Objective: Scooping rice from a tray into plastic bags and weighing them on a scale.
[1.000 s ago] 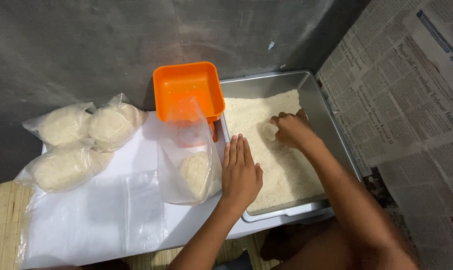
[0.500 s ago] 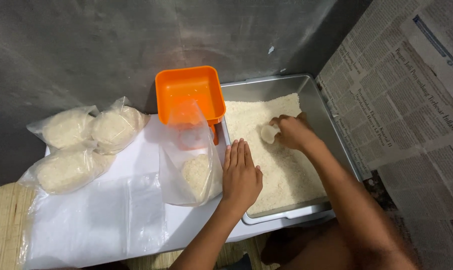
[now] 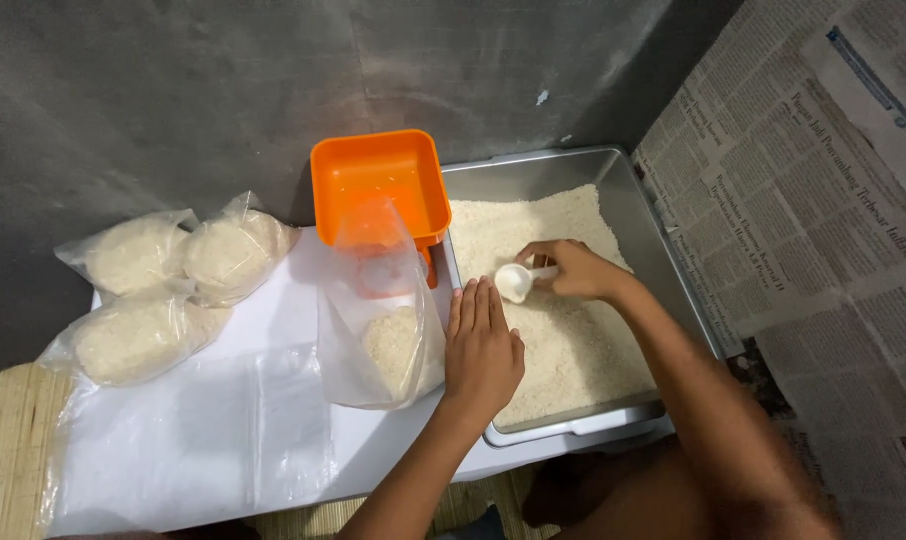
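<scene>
Grey wall behind, right hand point(image 3: 573, 272) pinching a white scoop point(image 3: 515, 283) above the rice tray point(image 3: 663, 250), left hand point(image 3: 483, 350) flat beside the half-filled bag point(image 3: 378, 320): scooping, with the pour into the bag judged next.

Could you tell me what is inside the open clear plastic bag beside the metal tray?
The open clear bag holds a low heap of white rice at its bottom; the upper part is empty. What lies beneath that heap is covered.

Three filled clear bags point(image 3: 163, 290) of white grain lie clustered at the far left of the white sheet point(image 3: 273, 400). An orange square container point(image 3: 378, 185) stands at the sheet's back edge (empty, as far as shows). Newspaper point(image 3: 803, 170) covers the wall well right of the sheet.
</scene>
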